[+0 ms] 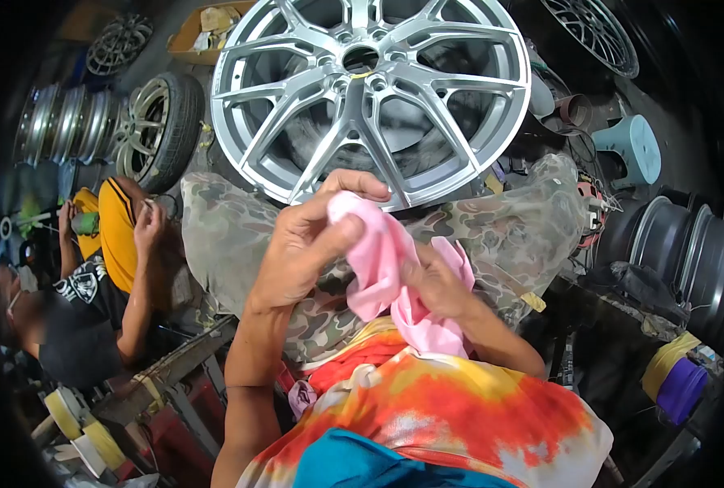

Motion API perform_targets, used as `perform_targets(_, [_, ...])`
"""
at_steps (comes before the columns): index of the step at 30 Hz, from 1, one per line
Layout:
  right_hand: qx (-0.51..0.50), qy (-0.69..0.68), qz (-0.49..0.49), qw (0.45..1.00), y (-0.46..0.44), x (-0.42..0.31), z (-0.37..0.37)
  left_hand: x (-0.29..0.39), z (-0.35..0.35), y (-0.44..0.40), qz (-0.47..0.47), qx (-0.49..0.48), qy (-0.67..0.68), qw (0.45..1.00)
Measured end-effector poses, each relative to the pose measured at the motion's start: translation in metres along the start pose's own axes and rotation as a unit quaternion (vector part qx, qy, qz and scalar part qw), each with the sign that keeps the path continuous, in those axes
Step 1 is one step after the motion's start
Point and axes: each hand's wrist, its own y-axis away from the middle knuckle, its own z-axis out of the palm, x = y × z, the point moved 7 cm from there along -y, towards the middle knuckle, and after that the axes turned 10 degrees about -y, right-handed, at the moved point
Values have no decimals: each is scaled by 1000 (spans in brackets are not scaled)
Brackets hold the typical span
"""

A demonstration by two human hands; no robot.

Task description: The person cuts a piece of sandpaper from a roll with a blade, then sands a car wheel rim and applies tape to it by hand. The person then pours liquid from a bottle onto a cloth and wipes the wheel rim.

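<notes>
A pink cloth hangs bunched between my two hands, above my lap. My left hand grips its upper end, thumb pressed against the fabric. Lower down, my right hand is closed on the cloth's other side, its fingers partly hidden by folds and slightly blurred. Just beyond my hands lies a silver alloy wheel rim, its spoked face turned up. A small yellow mark shows at the lower edge of its centre hole. Neither hand visibly touches the rim.
Camouflage trousers cover my legs. Another person sits at the left. Behind them are a wheel with tyre and several stacked rims. A light blue stool and dark rims stand at right; tape rolls lie lower right.
</notes>
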Motion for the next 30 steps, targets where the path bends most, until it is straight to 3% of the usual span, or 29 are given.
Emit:
perform_targets(2, [-58, -60, -1, 996, -1, 27, 14, -11, -12, 7, -54, 103, 77, 990])
perform_targets(4, [-71, -17, 6, 997, -4, 33, 29, -22, -17, 10, -79, 82, 119, 986])
perform_targets(5, [-52, 9, 76, 996, 0, 45, 31, -25, -18, 10, -99, 64, 163, 980])
perform_targets(7, [-70, 29, 98, 992, 1, 60, 30, -23, -9, 11, -125, 22, 152, 980])
perform_targets(9, [-57, 33, 112, 992, 3, 65, 25, -26, -1, 15, -157, 86, -138, 974])
perform_targets(11, [-44, 38, 126, 990, 4, 69, 20, -34, 4, 11, -140, 68, -210, 965])
perform_targets(13, [-17, 50, 95, 994, 3, 67, 14, -24, 20, 3, 23, -20, -493, 869])
perform_targets(14, [-8, 61, 35, 997, 3, 66, 11, -28, 26, 4, 7, -18, -499, 867])
perform_targets(19, [7, 119, 46, 992, -3, 76, -9, -50, 33, 3, -9, -73, -592, 803])
perform_targets(21, [-15, 87, 39, 995, -5, 76, -9, -49, 39, 1, 42, -86, -625, 774])
perform_targets(24, [-13, 78, -1, 997, -8, 72, -9, -54, 37, -1, 31, -92, -655, 750])
perform_targets(30, [5, 72, 20, 997, -11, 65, -8, -53, 37, -6, 43, -101, -674, 730])
